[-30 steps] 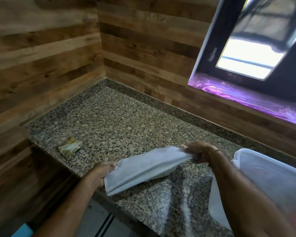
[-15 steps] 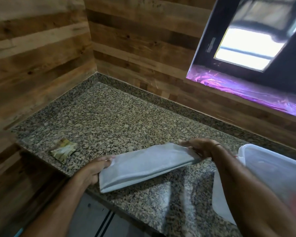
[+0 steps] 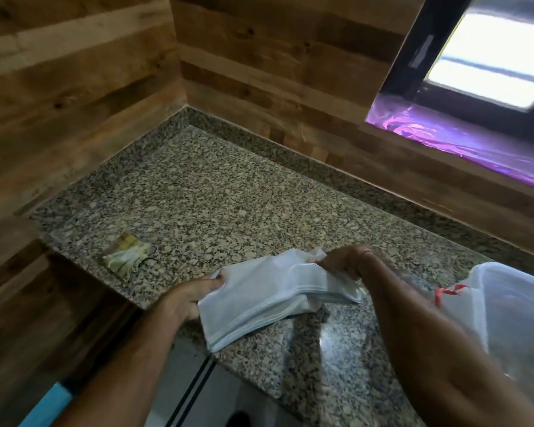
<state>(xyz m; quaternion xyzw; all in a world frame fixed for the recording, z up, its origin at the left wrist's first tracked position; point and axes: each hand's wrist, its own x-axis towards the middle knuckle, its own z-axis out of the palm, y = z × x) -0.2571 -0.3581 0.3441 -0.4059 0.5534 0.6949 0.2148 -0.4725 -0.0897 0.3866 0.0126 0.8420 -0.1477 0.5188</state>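
Left hand (image 3: 185,300) grips one end of the folded white bundle (image 3: 269,291), right hand (image 3: 342,263) pinches the other. Folding seems almost done; smoothing it on the tabletop (image 3: 228,195) remains.

Cloth (image 3: 269,291): plain white, folded.
Worktop (image 3: 216,198): granite, speckled black, grey and beige.
Walls (image 3: 74,87): wood planks in mixed light and dark brown, with knots.
Packet (image 3: 126,257): yellow-green and cream, crumpled.
Tub (image 3: 512,306): translucent white.
Tie (image 3: 446,291): red.
Sill (image 3: 463,143): glossy purple.
Window frame (image 3: 413,50): black.
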